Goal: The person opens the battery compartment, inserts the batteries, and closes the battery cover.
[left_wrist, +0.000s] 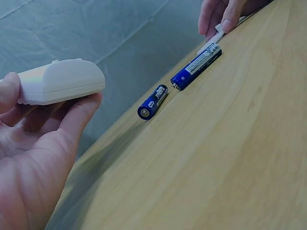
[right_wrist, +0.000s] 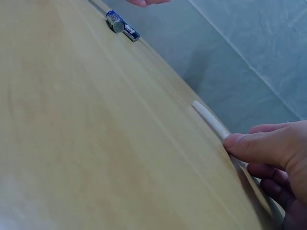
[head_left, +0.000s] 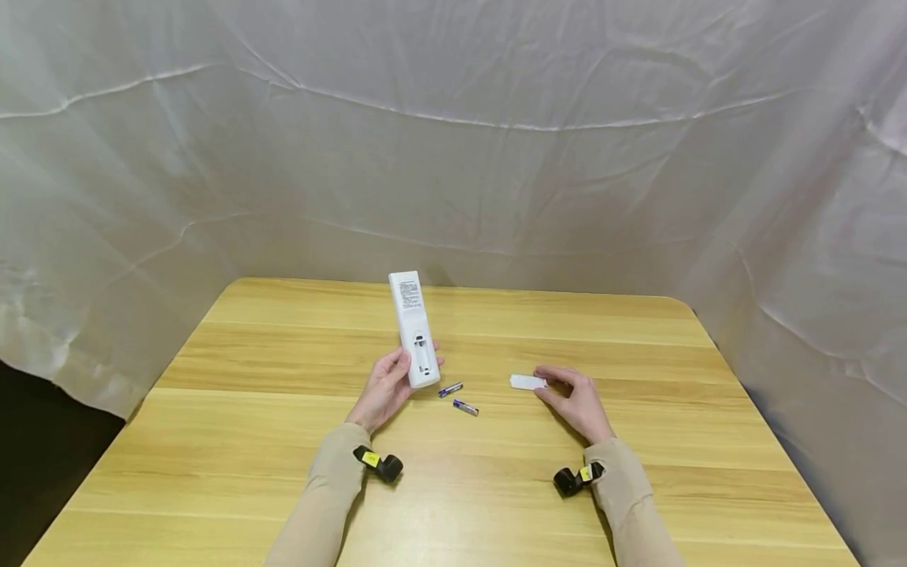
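My left hand (head_left: pixel 385 387) grips the lower end of a white remote control (head_left: pixel 409 315), held above the table with its back toward me. The battery compartment (head_left: pixel 423 356) in that back is uncovered and has no batteries in it. To the right, my right hand (head_left: pixel 577 400) pinches one end of the white battery cover (head_left: pixel 527 382), which lies low at the tabletop. Between the hands lie two blue-and-silver batteries, one battery (head_left: pixel 450 389) close to the remote and the other battery (head_left: pixel 465 407) slightly nearer me. In the left wrist view the remote's rounded end (left_wrist: pixel 72 79) shows between thumb and fingers.
A wooden table (head_left: pixel 496 488) with rounded far corners lies under everything. Pale fabric (head_left: pixel 453 157) hangs behind it and along both sides. Each wrist carries a small black camera, the left camera (head_left: pixel 388 468) and the right camera (head_left: pixel 567 481).
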The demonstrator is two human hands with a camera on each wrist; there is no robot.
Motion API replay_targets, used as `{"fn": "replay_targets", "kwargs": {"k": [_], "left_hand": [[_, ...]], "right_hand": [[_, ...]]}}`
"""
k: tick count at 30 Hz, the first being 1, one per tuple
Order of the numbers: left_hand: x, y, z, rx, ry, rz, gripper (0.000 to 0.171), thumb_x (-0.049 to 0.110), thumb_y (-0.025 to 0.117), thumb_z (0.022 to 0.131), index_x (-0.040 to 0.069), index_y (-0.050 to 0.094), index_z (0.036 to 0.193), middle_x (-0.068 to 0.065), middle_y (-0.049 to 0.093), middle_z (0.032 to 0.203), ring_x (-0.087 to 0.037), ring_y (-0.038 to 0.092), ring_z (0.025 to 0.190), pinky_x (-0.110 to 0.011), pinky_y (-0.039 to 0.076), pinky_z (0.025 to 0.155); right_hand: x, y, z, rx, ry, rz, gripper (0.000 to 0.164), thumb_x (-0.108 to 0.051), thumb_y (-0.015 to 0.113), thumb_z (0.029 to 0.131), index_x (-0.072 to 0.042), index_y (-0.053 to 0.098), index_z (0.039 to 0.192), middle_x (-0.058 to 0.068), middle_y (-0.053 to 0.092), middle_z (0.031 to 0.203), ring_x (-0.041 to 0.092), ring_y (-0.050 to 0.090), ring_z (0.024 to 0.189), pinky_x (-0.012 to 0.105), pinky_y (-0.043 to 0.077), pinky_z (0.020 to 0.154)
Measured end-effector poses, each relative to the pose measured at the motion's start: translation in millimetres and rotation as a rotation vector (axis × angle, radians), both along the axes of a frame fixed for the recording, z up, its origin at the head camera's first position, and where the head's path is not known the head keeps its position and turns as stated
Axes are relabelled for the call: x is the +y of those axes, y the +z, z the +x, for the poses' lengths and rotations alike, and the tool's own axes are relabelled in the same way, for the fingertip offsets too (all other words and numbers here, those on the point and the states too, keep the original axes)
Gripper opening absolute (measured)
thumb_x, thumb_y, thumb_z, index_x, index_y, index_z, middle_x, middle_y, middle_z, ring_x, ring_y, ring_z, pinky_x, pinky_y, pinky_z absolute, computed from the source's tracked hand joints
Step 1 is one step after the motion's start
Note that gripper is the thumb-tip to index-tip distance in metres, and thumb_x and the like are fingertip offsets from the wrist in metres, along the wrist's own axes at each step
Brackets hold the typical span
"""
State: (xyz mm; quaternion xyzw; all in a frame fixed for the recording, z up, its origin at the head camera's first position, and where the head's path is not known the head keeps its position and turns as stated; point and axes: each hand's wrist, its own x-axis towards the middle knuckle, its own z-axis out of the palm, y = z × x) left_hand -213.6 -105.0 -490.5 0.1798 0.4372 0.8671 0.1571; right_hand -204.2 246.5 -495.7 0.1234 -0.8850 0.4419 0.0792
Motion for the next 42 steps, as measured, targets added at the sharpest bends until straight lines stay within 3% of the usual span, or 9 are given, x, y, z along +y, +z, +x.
{"fn": "replay_targets", "kwargs": {"k": [24, 30, 35, 39, 42], "left_hand": [[1, 1.3, 2.7, -0.029, 0.004, 0.016, 0.062, 0.022, 0.034, 0.111, -0.004, 0.006, 0.159, -0.038, 0.009, 0.162, -0.017, 0.065, 0.123, -0.031, 0.051, 0.11], [1, 2.0, 2.3, -0.027, 0.006, 0.015, 0.062, 0.022, 0.035, 0.11, -0.004, 0.007, 0.159, -0.038, 0.01, 0.162, -0.016, 0.065, 0.122, -0.032, 0.051, 0.111], [1, 2.5, 1.8, -0.034, 0.011, 0.015, 0.063, 0.022, 0.036, 0.11, -0.004, 0.008, 0.159, -0.037, 0.011, 0.162, -0.018, 0.065, 0.124, -0.034, 0.051, 0.111], [1, 2.9, 2.0, -0.039, 0.012, 0.014, 0.062, 0.022, 0.037, 0.11, -0.003, 0.008, 0.16, -0.037, 0.012, 0.162, -0.019, 0.064, 0.124, -0.034, 0.05, 0.111], [1, 2.9, 2.1, -0.037, 0.014, 0.013, 0.062, 0.023, 0.037, 0.11, -0.003, 0.008, 0.16, -0.037, 0.011, 0.162, -0.019, 0.064, 0.124, -0.034, 0.05, 0.111]], "right_hand": [[1, -1.4, 1.2, -0.006, 0.008, -0.013, 0.037, -0.01, 0.078, 0.088, -0.005, 0.071, 0.124, 0.012, 0.075, 0.118, 0.032, 0.067, 0.11, 0.046, 0.057, 0.098], [0, -2.3, 0.1, -0.008, -0.031, -0.058, 0.035, -0.016, 0.077, 0.09, -0.006, 0.071, 0.124, 0.013, 0.075, 0.118, 0.03, 0.068, 0.108, 0.03, 0.057, 0.096], [-3, 0.7, 0.6, 0.018, -0.078, -0.132, 0.032, -0.012, 0.074, 0.092, 0.0, 0.07, 0.122, 0.02, 0.074, 0.115, 0.016, 0.069, 0.099, 0.013, 0.053, 0.087], [-10, 16.7, 8.9, 0.019, -0.101, -0.191, 0.03, -0.006, 0.07, 0.094, 0.006, 0.069, 0.12, 0.026, 0.071, 0.114, 0.003, 0.064, 0.091, 0.007, 0.051, 0.081], [-16, 31.1, 16.4, 0.018, -0.115, -0.221, 0.028, -0.005, 0.069, 0.094, 0.008, 0.068, 0.119, 0.027, 0.069, 0.114, 0.004, 0.061, 0.089, 0.006, 0.05, 0.081]]}}
